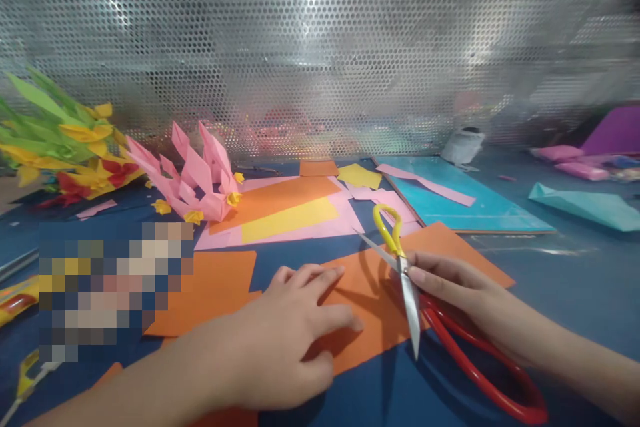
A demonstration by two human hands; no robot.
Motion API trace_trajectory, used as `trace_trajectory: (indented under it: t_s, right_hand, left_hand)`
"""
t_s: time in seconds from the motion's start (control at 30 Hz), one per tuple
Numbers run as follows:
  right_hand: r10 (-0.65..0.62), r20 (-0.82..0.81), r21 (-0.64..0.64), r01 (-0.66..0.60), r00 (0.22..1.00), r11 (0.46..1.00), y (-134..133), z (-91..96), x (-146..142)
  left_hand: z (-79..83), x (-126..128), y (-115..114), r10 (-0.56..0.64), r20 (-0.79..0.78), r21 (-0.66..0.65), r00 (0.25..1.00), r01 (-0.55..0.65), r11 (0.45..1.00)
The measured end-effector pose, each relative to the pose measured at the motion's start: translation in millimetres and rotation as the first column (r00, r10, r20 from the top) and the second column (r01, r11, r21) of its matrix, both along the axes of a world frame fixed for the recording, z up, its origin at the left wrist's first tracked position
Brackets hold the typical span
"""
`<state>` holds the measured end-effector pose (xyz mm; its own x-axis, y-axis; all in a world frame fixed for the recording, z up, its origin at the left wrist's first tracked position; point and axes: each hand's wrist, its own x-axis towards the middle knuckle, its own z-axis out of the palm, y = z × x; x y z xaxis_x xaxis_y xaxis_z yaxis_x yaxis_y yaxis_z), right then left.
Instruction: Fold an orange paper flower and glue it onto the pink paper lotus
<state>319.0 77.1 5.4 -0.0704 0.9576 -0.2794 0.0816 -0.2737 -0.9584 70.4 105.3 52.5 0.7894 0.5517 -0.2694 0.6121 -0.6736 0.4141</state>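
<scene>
My left hand (285,340) lies flat with fingers spread on an orange paper sheet (365,280) on the blue table. My right hand (460,293) reaches in from the right with its fingers stretched out. They lie over red-handled scissors (480,373), and the fingertips touch yellow-handled scissors (393,240). The yellow pair lies across the orange sheet with its blade pointing toward me. Neither hand grips anything that I can see.
A pink folded-paper piece (200,180) and a green, yellow and red paper piece (60,140) stand at the left. Pink, yellow and orange sheets (290,213) lie ahead, and a turquoise board (450,200) is at the right. A perforated metal wall (320,47) closes the back.
</scene>
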Motion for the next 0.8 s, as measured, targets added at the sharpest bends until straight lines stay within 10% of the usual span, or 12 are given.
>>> trace_trajectory:
  t_s: [0.47, 0.8]
  right_hand:
    - [-0.006, -0.083, -0.084, -0.001, 0.997, 0.996, -1.8, 16.4, -3.9]
    - [0.047, 0.572, 0.029, -0.078, 0.819, 0.997, -3.5, 42.8, -6.8]
  left_hand:
    - [4.7, 2.9, 9.4, -0.006, -0.063, -0.062, 0.998, 0.002, 0.998]
    - [3.5, 0.1, 9.1, -0.028, -0.039, -0.051, 0.999, 0.026, 0.998]
